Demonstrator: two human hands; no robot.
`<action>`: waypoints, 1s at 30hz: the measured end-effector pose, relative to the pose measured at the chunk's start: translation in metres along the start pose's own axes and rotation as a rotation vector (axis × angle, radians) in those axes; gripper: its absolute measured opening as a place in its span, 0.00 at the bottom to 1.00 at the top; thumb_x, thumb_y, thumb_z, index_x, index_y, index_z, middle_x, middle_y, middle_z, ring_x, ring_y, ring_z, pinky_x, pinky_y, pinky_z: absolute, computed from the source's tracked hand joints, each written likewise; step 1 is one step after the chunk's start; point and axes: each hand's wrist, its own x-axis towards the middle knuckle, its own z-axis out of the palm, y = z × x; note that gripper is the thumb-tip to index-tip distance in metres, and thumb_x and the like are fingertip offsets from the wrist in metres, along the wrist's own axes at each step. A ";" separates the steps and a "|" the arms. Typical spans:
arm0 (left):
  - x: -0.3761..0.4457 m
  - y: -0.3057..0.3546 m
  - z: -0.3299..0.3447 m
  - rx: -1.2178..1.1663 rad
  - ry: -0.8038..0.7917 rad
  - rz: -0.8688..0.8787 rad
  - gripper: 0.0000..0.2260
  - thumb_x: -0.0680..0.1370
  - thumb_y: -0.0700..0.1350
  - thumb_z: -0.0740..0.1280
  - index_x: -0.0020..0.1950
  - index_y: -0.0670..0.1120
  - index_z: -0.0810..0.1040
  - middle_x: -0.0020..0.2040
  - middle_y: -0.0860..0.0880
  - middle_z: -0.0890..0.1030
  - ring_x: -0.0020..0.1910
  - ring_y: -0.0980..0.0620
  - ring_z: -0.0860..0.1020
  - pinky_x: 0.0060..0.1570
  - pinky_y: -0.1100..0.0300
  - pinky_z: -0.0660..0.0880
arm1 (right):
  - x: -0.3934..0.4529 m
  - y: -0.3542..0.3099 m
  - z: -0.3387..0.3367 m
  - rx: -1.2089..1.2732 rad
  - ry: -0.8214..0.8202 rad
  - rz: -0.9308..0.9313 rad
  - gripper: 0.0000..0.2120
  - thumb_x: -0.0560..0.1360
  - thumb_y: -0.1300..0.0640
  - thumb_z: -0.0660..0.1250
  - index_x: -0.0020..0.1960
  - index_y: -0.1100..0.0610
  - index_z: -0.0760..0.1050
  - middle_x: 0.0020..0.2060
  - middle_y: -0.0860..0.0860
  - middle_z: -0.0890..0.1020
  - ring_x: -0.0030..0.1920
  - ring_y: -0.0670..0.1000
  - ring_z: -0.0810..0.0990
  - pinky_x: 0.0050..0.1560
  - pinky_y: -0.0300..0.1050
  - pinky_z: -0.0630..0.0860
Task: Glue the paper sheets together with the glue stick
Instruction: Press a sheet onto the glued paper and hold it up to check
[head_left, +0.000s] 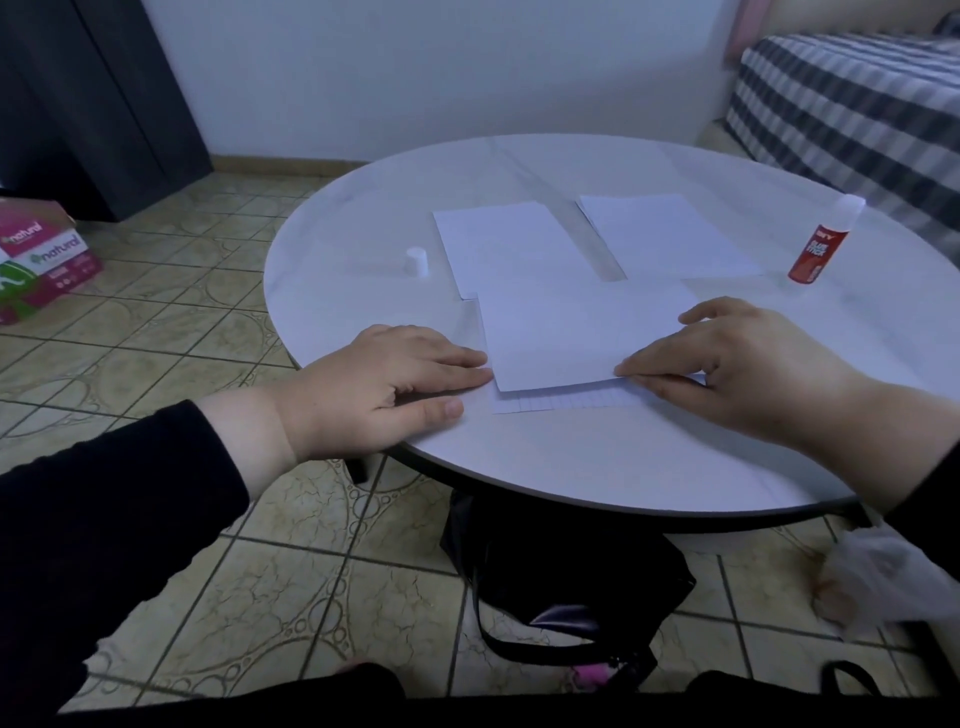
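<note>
Four paper sheets lie on the round white desk (363, 208): two plain sheets at the back (506, 244) (670, 234), and a plain sheet (576, 332) over a lined sheet (561, 402) near the front. One red glue stick (821, 247) stands uncapped at the right, and its white cap (417, 261) stands at the left. The left hand (395, 384) lies flat, its grip wide; the right hand (748, 364) pinches the top sheet's corner.

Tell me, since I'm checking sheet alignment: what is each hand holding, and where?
Right hand pinches the top paper sheet at its near right corner. Left hand holds nothing, lying flat at its left edge.

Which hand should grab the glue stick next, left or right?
Probably the right hand: the glue stick lies on its side of the table, just beyond it. The left hand is farther off and can keep the top sheet steady.
</note>
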 end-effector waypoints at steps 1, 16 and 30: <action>0.000 -0.001 0.001 0.000 0.001 0.003 0.20 0.79 0.59 0.57 0.69 0.55 0.74 0.69 0.57 0.73 0.67 0.54 0.71 0.64 0.41 0.68 | 0.000 0.000 -0.001 0.010 -0.019 0.008 0.14 0.74 0.46 0.62 0.48 0.47 0.85 0.44 0.40 0.86 0.46 0.47 0.77 0.57 0.25 0.58; 0.000 0.003 -0.004 -0.001 -0.019 -0.002 0.21 0.79 0.58 0.58 0.68 0.52 0.76 0.69 0.55 0.74 0.67 0.52 0.72 0.64 0.41 0.67 | -0.001 -0.006 -0.004 0.080 -0.066 0.053 0.07 0.74 0.51 0.69 0.49 0.46 0.85 0.44 0.39 0.86 0.45 0.51 0.83 0.55 0.34 0.69; 0.000 0.006 -0.003 -0.058 -0.014 -0.043 0.25 0.76 0.58 0.60 0.70 0.50 0.74 0.67 0.58 0.76 0.65 0.54 0.72 0.65 0.43 0.68 | -0.002 -0.013 -0.002 0.005 0.033 -0.011 0.07 0.71 0.54 0.70 0.46 0.48 0.85 0.40 0.44 0.86 0.35 0.51 0.84 0.40 0.44 0.78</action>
